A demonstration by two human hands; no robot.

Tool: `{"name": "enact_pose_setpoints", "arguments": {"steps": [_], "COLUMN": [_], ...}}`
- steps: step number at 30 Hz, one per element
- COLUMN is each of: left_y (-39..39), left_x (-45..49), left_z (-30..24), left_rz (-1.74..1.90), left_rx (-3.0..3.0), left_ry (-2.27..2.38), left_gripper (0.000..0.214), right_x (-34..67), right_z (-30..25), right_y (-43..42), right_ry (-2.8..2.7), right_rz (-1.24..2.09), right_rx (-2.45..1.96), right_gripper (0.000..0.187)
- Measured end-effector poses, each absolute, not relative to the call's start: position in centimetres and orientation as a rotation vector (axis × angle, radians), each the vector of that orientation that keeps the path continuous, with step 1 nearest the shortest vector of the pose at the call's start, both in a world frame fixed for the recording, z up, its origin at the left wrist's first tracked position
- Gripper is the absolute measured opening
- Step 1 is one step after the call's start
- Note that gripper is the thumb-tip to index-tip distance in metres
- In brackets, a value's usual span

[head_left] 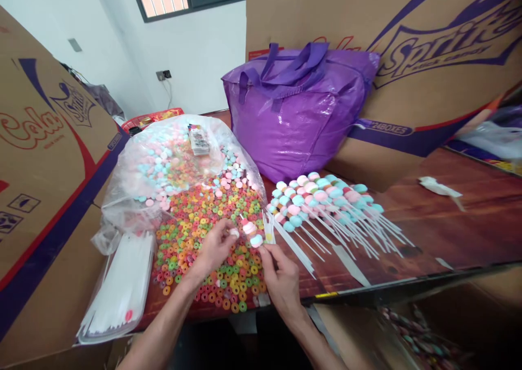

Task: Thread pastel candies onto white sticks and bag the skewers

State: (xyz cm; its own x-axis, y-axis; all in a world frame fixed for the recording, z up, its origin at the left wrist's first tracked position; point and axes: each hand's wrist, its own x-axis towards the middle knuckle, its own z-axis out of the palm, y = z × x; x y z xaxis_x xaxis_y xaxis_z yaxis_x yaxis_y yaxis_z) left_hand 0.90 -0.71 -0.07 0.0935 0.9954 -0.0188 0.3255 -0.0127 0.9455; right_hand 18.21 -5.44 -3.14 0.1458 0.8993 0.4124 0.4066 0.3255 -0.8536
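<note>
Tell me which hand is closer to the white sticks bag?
Left. Left hand, pinching a candy, sits right of the bag; right hand, holding sticks, farther right.

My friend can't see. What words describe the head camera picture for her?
Over a heap of colourful ring candies on a wooden table, the right hand pinches a stick threaded with pastel candies and the left hand pinches a small pale candy beside it. Many filled sticks lie to the right, before a purple bag.
</note>
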Motion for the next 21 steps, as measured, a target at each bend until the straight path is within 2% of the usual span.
{"name": "enact_pose_setpoints", "arguments": {"steps": [4, 7, 15, 21], "left_y": [-0.9, -1.4, -2.5, -3.1], "left_x": [-1.3, -2.1, -1.9, -1.6], "left_z": [0.3, 0.2, -0.1, 0.0], "left_rz": [1.236, 1.31, 1.443, 1.469], "left_rx": [1.138, 1.018, 1.004, 1.007], "left_ry": [1.343, 1.384, 1.382, 1.42], "left_gripper": [0.041, 0.049, 0.033, 0.032], "right_x": [17.7, 17.0, 15.7, 15.4], "right_z": [-2.4, -2.0, -1.6, -1.5], "right_y": [-6.0, -6.5, -6.8, -6.9], "right_ry": [-1.575, -1.636, -1.716, -1.701], "right_rz": [0.562, 0.599, 0.617, 0.615], "right_rx": [-1.164, -1.135, -1.096, -1.124], "right_gripper": [0.025, 0.024, 0.027, 0.029]}}
